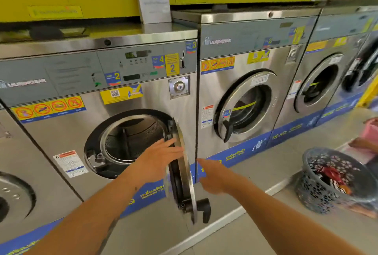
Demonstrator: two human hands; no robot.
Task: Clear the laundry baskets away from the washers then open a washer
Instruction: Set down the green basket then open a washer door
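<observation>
A steel front-loading washer [143, 95] stands straight ahead with its round door [184, 173] swung out edge-on toward me, black handle at the bottom. The drum [133, 138] behind it looks empty. My left hand [161, 156] lies flat against the inner side of the door, fingers spread. Just right of the door, my right hand [212, 175] hovers with fingers apart and holds nothing. A blue-grey perforated laundry basket [327, 181] with clothes inside sits on the floor at the right, away from this washer.
More washers stand in a row: one [255, 82] with its door ajar to the right, another [321, 74] beyond it. A raised concrete plinth [255, 175] runs under the machines. A pink object [371, 130] shows at the right edge.
</observation>
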